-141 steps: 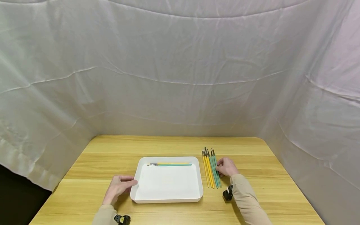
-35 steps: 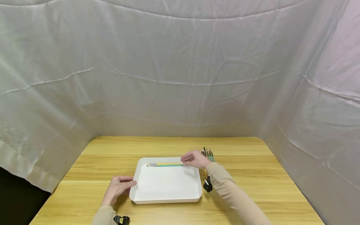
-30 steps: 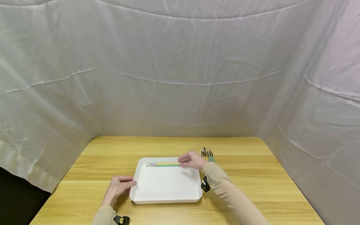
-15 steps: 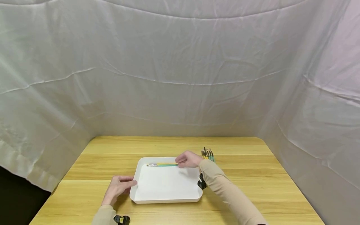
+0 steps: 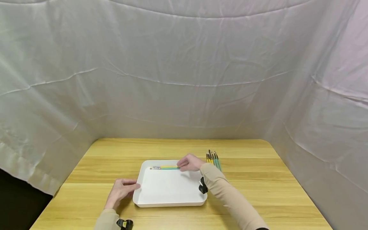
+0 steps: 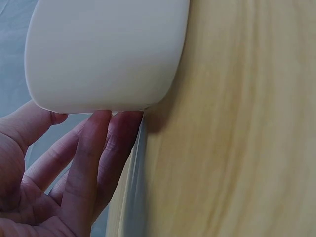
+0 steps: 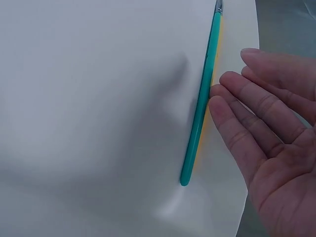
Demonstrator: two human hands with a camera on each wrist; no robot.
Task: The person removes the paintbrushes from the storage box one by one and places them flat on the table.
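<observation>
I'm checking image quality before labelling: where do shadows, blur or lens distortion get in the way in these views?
Head view: even soft light, but the lens bows the backdrop's folds, and the brushes in the white tray are small. Left wrist view: the left hand is close and soft, with a dark shadow under the tray's corner. Right wrist view: the teal brush is sharp; the right hand casts a faint grey shadow on the tray.

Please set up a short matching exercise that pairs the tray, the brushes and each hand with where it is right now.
Things:
1. left hand
2. right hand
3. teal brush
4. loose brushes

Places:
A. lying in the white tray
B. on the table, right of the tray
C. touching the tray's left edge
D. over the tray's far side, fingers straight, beside the teal brush

Pairs: 1-C, 2-D, 3-A, 4-B
</observation>
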